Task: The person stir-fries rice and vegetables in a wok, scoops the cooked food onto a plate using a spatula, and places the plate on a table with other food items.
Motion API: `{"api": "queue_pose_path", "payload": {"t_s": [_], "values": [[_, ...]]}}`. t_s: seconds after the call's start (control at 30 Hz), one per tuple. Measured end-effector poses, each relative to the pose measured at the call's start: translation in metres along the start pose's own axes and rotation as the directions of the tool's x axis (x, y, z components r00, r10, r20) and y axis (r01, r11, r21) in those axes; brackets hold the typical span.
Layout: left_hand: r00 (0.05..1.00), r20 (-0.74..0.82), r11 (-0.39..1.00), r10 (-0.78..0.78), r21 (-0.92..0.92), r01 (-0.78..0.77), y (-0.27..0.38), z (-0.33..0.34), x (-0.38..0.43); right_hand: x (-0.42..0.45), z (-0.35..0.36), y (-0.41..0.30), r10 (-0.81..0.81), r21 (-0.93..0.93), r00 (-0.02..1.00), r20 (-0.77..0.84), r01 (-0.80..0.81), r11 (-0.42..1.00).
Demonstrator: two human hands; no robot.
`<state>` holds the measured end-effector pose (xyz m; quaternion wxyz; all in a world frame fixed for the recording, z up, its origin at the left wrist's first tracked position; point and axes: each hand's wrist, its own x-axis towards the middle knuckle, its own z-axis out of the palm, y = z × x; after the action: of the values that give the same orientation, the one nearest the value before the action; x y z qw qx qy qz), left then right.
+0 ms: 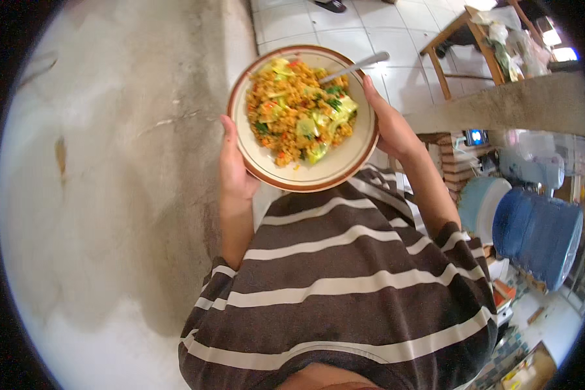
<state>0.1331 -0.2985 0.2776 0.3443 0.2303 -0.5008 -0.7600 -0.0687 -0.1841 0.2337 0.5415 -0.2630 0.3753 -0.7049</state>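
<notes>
A cream plate with a brown rim point(268, 176) is held up in front of my chest by both hands. Fried rice point(292, 122) mixed with leafy greens and red bits lies on it. My left hand point(236, 163) grips the plate's left edge, thumb pointing up along the rim. On the right edge, my right hand point(392, 124) has its thumb at the rim; most of its fingers are hidden under the plate. A metal spoon or fork point(360, 66) rests in the rice, its handle sticking out over the upper right rim; its head is buried.
A stained plaster wall point(126, 161) runs along my left. White floor tiles point(395, 44) lie ahead, with a person's shoe point(332, 6) at the top. At right are a wooden table or stool point(477, 44) with plastic bags, a concrete ledge point(512, 105) and a blue water jug point(536, 234).
</notes>
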Motion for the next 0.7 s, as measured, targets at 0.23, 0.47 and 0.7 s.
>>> {"api": "queue_pose_path", "payload": {"t_s": [0.23,0.47,0.7], "values": [[1.0,-0.005,0.998,0.027,-0.062,-0.027,-0.001,-0.008,0.003,-0.006,0.011,-0.003,-0.004,-0.065,1.0,0.002,0.004,0.998],[0.999,-0.042,0.999,0.012,-0.045,-0.014,-0.003,-0.007,0.008,-0.002,0.006,0.007,-0.038,-0.05,0.996,-0.08,0.034,0.998],[0.983,-0.167,0.995,-0.074,-0.08,0.061,-0.006,-0.014,0.011,-0.005,0.014,0.003,0.021,-0.013,0.992,-0.127,-0.022,1.0]]}}
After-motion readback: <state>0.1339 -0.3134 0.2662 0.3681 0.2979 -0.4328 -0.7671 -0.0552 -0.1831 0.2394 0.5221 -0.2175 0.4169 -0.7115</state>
